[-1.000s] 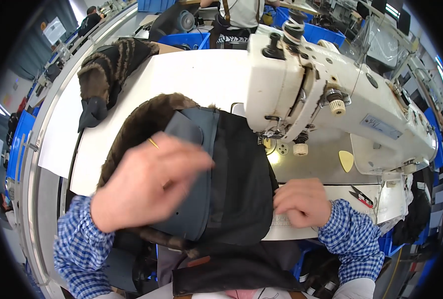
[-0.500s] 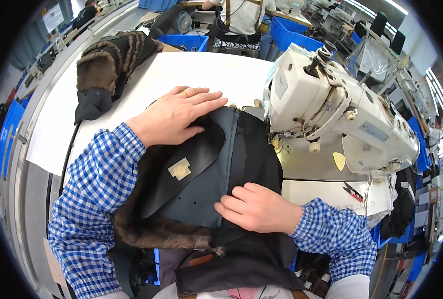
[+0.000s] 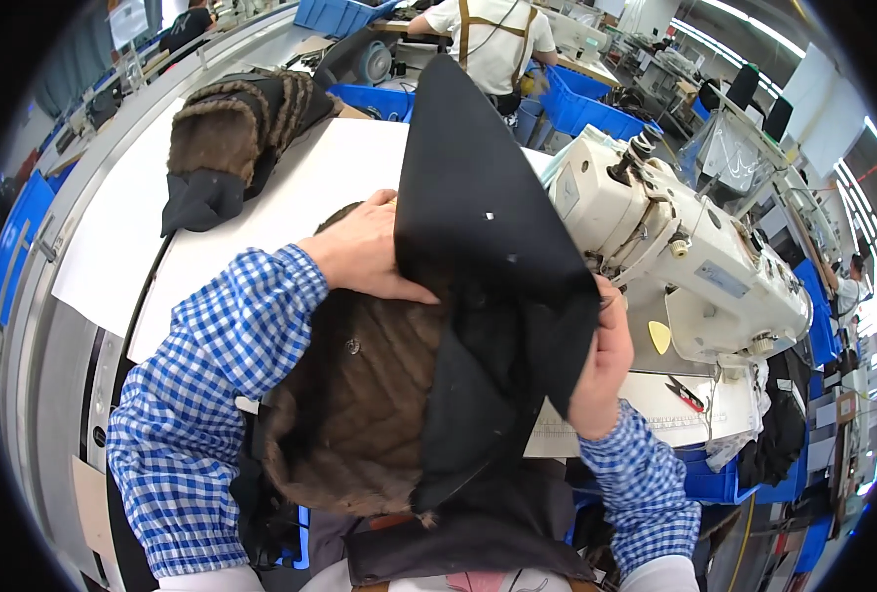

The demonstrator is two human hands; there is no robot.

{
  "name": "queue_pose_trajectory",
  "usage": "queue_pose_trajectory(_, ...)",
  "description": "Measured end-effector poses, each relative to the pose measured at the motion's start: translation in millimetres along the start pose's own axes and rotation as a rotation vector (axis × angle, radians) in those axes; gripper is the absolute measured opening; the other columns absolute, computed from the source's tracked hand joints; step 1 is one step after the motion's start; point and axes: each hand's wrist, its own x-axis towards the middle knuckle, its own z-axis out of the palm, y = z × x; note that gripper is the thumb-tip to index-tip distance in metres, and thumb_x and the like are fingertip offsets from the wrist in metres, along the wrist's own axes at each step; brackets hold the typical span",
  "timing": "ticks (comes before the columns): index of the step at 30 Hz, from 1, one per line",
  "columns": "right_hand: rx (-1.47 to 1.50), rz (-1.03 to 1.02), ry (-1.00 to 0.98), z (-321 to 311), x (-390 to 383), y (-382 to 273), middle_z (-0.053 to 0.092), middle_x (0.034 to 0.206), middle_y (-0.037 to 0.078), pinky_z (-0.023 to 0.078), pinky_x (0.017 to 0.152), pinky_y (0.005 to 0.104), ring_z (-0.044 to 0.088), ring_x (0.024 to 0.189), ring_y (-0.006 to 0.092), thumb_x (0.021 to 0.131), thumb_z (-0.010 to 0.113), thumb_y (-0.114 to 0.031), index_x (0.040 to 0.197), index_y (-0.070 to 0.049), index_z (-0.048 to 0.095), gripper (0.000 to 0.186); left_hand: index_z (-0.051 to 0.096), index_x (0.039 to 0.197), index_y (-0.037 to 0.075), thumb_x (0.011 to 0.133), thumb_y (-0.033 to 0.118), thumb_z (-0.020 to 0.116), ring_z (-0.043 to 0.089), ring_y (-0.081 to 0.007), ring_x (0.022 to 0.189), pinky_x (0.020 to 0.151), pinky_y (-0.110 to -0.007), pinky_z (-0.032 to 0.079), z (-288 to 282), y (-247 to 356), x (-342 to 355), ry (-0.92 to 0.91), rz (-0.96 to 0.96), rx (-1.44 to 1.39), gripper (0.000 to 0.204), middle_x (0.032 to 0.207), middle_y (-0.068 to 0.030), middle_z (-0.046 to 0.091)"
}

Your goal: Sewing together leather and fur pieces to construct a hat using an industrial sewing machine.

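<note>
A black piece with brown fur lining (image 3: 359,395) is lifted off the table in front of me, its fur side facing up at the left. A broad black flap (image 3: 488,187) of the same piece stands raised and slightly blurred. My left hand (image 3: 374,252) grips the far edge, thumb over the fur and fingers partly hidden behind the flap. At the flap's right edge, my right hand (image 3: 601,365) pinches the material between thumb and fingers. Lower down, a dark folded panel (image 3: 478,405) hangs between the hands.
A white sewing machine (image 3: 685,237) stands to the right. Near it lie a yellow pick-shaped piece (image 3: 659,337), red-handled thread snips (image 3: 685,395) and a ruler strip (image 3: 636,422). More fur-trimmed black pieces (image 3: 236,138) rest at the far left. Blue bins (image 3: 586,104) and a seated co-worker (image 3: 488,39) are beyond.
The piece has been picked up from lying flat and turned so its fur shows, with the flap raised. My right hand moved right to its edge; my left hand now grips instead of pressing.
</note>
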Motion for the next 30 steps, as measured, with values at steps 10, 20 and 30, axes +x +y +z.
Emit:
queue_pose_trajectory(10, -0.220, -0.407, -0.393, 44, -9, -78, 0.054, 0.142, 0.025, 0.042, 0.112, 0.0507, 0.056, 0.129, 0.0438, 0.087, 0.069, -0.012, 0.110, -0.004, 0.067, 0.024, 0.072, 0.105, -0.003, 0.096, 0.024, 0.067, 0.068, -0.0162, 0.079, 0.072, -0.033, 0.053, 42, 27, 41, 0.207, -1.106, -1.207, 0.030, 0.095, -0.0074, 0.074)
queue_pose_trajectory(20, -0.256, 0.172, -0.188, 49, 60, 39, 0.068, 0.113, 0.025, 0.053, 0.088, 0.0461, 0.067, 0.105, 0.0427, 0.103, 0.047, -0.008, 0.143, -0.001, 0.041, 0.041, 0.058, 0.135, 0.005, 0.096, 0.043, 0.070, 0.066, -0.0202, 0.110, 0.096, -0.034, 0.055, 18, 18, 23, 0.289, -1.107, -1.804, 0.056, 0.125, -0.0098, 0.067)
queue_pose_trajectory(30, -0.352, -0.116, -0.308, 37, 40, 74, 0.057, 0.145, 0.018, 0.045, 0.109, 0.0394, 0.057, 0.131, 0.0345, 0.100, 0.044, 0.003, 0.157, -0.004, 0.027, 0.059, 0.073, 0.108, 0.003, 0.086, 0.021, 0.083, 0.071, -0.0176, 0.080, 0.076, -0.029, 0.060, 19, 6, 19, -0.152, -1.234, -1.623, 0.030, 0.092, -0.0066, 0.074)
